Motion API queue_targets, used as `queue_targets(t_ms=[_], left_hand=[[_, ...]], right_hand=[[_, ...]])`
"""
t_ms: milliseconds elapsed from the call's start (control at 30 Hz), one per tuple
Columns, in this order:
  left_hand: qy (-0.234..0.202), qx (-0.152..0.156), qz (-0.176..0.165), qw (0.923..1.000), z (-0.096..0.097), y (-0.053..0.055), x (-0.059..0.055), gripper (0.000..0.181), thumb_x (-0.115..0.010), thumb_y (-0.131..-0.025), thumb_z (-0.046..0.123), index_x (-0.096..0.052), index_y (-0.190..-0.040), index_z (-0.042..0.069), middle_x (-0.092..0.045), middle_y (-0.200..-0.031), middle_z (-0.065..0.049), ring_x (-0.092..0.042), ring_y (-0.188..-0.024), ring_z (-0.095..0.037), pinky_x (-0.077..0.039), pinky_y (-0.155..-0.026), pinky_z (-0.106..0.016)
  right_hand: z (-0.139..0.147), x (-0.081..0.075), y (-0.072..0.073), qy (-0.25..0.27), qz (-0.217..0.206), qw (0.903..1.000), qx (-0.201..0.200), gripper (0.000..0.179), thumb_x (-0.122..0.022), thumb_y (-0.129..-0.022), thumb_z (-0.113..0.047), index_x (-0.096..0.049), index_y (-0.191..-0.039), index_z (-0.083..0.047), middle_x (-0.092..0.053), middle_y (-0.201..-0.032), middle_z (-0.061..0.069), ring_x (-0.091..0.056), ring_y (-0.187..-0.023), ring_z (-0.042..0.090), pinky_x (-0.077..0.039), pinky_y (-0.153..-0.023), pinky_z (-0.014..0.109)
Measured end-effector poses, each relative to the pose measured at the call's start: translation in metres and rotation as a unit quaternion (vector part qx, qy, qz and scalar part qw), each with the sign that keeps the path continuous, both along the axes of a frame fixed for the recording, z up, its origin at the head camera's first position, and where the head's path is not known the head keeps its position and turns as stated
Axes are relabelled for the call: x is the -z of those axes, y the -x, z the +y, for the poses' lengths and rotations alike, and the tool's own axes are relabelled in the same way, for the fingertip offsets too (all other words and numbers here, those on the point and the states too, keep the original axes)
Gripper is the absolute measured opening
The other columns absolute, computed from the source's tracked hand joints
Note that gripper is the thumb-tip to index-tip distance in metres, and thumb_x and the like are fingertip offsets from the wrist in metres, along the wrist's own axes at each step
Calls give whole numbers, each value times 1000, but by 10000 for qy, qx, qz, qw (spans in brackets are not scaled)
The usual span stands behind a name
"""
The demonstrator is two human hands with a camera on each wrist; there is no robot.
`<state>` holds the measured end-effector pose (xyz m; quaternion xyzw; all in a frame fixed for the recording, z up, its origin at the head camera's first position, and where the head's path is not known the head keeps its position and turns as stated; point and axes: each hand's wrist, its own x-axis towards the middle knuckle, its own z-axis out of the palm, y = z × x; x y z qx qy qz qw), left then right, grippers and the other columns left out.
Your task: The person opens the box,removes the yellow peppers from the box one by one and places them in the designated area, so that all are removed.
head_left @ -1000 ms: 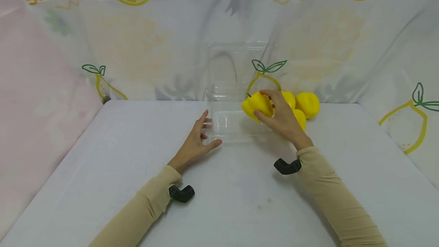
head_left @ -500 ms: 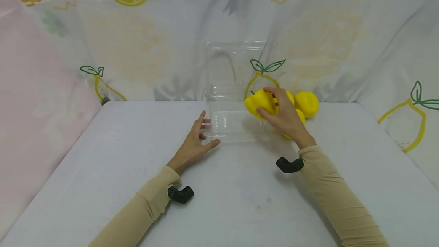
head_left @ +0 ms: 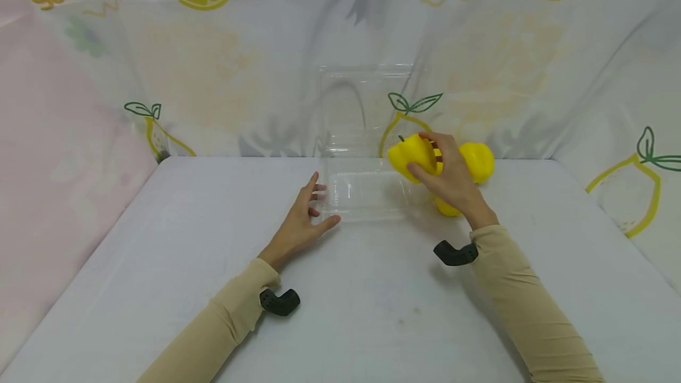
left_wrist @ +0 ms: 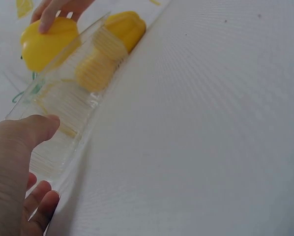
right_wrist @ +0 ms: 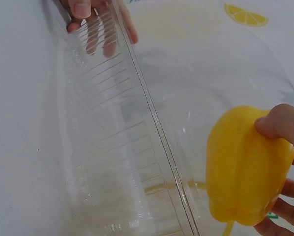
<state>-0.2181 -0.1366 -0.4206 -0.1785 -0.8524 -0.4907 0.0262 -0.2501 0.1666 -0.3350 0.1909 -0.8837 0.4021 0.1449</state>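
Note:
My right hand (head_left: 449, 173) grips a yellow bell pepper (head_left: 411, 157), thumb in front and fingers behind. The pepper hangs tilted, its green stem at the upper left, raised over the right part of a clear plastic box (head_left: 367, 210). In the right wrist view the pepper (right_wrist: 245, 167) is apart from the box's rim (right_wrist: 159, 132). My left hand (head_left: 299, 223) is at the box's left end, thumb spread in front and fingers at the side; whether they touch it I cannot tell. More yellow peppers (head_left: 477, 162) rest right of the box, partly hidden by my right hand.
The box's clear lid (head_left: 346, 105) stands upright at the back, against a white curtain (head_left: 239, 75) with lemon prints. A white cloth (head_left: 372, 324) covers the table. Dark curved camera pieces (head_left: 280, 302) stick out from both wrists.
My right hand has moved right and slightly up with the bell pepper, and covers more of the peppers behind it. The left hand stays at the box's left end.

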Motion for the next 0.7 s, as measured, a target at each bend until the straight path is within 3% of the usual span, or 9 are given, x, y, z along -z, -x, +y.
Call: queue_targets(t_ms=[700], left_hand=[[14,-2,12,10000,1,1,1,98,-74,-82,24,-8,-153,12,-39,-142,-10,-52,-114,-27,-48,-87,-37]], right_hand=[[15,-3,0,117,-41,9998,158,64,-68,-87,-24,-37,-141,-9,-39,-140,11,-41,-120,28,-41,-100,50]])
